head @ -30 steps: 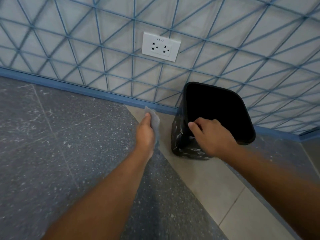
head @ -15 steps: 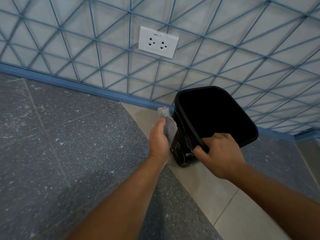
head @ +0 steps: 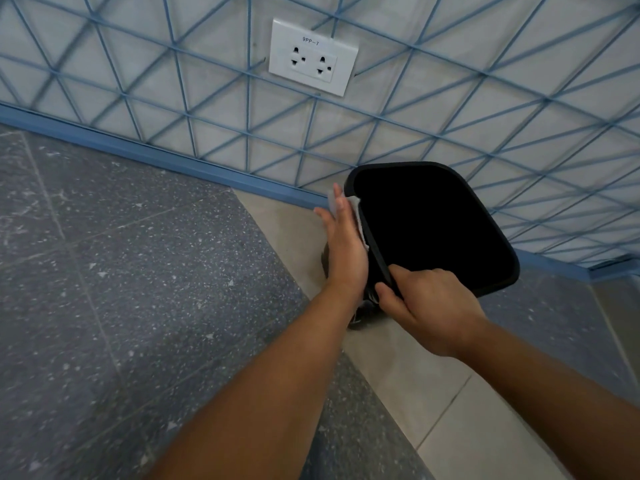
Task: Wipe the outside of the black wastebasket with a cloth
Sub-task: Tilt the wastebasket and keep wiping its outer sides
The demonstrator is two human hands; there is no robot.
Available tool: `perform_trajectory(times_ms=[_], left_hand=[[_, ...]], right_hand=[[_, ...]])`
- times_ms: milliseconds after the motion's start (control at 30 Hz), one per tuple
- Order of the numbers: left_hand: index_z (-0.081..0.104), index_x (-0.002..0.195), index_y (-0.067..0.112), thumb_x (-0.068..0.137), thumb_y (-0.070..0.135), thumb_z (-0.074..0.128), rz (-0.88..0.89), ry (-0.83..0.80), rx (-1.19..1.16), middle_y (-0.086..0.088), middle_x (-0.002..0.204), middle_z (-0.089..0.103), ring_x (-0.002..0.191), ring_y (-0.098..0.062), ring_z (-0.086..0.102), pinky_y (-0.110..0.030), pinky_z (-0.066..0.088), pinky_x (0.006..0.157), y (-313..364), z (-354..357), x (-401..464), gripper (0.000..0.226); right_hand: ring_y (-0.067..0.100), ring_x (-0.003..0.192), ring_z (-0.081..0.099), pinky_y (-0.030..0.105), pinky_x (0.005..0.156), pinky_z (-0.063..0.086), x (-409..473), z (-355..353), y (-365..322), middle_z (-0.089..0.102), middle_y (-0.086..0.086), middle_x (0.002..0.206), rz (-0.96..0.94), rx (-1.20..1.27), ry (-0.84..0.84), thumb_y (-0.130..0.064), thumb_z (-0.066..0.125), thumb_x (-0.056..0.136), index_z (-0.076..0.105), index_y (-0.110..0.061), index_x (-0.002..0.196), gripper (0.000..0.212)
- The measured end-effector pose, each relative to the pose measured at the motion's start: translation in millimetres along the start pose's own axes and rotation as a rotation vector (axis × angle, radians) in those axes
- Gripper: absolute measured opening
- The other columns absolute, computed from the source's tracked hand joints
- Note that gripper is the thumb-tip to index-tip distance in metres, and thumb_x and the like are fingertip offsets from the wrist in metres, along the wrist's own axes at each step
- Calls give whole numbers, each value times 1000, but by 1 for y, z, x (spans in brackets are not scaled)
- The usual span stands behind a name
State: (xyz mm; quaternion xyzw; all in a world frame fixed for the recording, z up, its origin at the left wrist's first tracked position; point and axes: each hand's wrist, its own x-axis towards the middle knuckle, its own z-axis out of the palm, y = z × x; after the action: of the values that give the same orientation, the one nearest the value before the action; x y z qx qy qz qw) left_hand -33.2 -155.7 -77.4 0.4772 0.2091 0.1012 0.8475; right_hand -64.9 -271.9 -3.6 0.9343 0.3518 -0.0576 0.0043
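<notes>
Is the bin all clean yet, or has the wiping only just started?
Only just started, it seems. No cleaned side is visible. Right now the left hand presses a pale grey cloth flat against the outer wall of the black plastic wastebasket, just under its rim, while the right hand grips the rim to steady it. The other sides are left.

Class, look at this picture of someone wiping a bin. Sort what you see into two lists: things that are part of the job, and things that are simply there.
Part of the job:
black wastebasket
cloth, pressed to its side
left hand, flat on the cloth
right hand, gripping the rim

Simply there:
wall socket
blue skirting strip
speckled floor
</notes>
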Motion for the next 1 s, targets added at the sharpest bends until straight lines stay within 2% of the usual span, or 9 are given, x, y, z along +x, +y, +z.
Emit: perform_trajectory(times_ms=[100, 233, 300, 367, 500, 633, 767, 900, 1000], left_hand=[[15, 168, 47, 108, 71, 19, 19, -1, 108, 5, 181, -5, 166, -14, -16, -45, -10, 135, -6, -2, 11, 65], [18, 170, 39, 76, 103, 31, 46, -52, 143, 10, 181, 12, 168, -14, 8, -49, 11, 138, -27, -13, 17, 114], [23, 166, 44, 82, 97, 37, 92, -21, 111, 16, 179, 14, 167, -10, 11, -46, 13, 138, -29, -13, 1, 100], [22, 162, 44, 99, 72, 35, 174, -9, 96, 23, 176, 13, 167, -5, 10, -43, 12, 138, -33, -12, -22, 71], [18, 161, 43, 100, 63, 31, 208, -43, 106, 46, 160, 11, 167, -4, 1, -43, 7, 139, -35, -17, -14, 65], [34, 151, 45, 105, 52, 36, 228, -10, 9, 15, 176, 23, 166, -6, 16, -37, 13, 138, -16, -13, 0, 46], [36, 145, 54, 106, 45, 30, 276, -52, 88, 7, 176, 30, 164, -6, 24, -31, 17, 136, -28, -17, -32, 40], [34, 162, 26, 116, 37, 31, 237, -16, 18, 3, 174, 32, 163, -9, 26, -32, 17, 137, -20, -15, -10, 47], [36, 157, 40, 109, 64, 30, 267, -40, 151, 7, 175, 31, 164, -7, 25, -21, 19, 133, -34, -18, -40, 54]], right_hand=[[19, 53, 51, 29, 46, 23, 4, -1, -1, 43, -7, 59, -11, -30, -6, -43, 37, 97, 37, -25, 77, 27], [6, 38, 28, 18, 42, 17, 6, 0, -1, 29, -12, 50, -20, -75, -5, -44, 37, 97, 35, -27, 76, 26], [5, 37, 27, 17, 41, 17, 6, 1, -1, 28, -13, 49, -40, -83, 4, -45, 37, 96, 36, -27, 76, 27], [8, 40, 39, 22, 40, 26, 6, 2, -1, 41, -10, 52, -63, -90, 4, -46, 34, 96, 42, -25, 76, 31], [16, 53, 57, 28, 49, 38, 7, 0, -4, 53, -5, 62, -73, -55, -2, -48, 28, 97, 43, -24, 80, 32], [20, 63, 61, 31, 55, 39, 16, -2, -10, 62, 1, 73, -56, -72, -5, -46, 26, 98, 41, -23, 83, 32], [20, 66, 62, 33, 60, 46, 16, -5, -13, 65, 2, 77, -50, -70, -42, -47, 24, 98, 44, -22, 86, 34], [20, 66, 60, 31, 58, 39, 22, -5, -15, 62, 2, 77, -25, -56, -32, -45, 26, 99, 38, -23, 84, 30], [22, 67, 62, 35, 62, 47, 17, -4, -14, 64, 2, 76, -39, -77, -29, -47, 24, 98, 41, -22, 84, 33]])
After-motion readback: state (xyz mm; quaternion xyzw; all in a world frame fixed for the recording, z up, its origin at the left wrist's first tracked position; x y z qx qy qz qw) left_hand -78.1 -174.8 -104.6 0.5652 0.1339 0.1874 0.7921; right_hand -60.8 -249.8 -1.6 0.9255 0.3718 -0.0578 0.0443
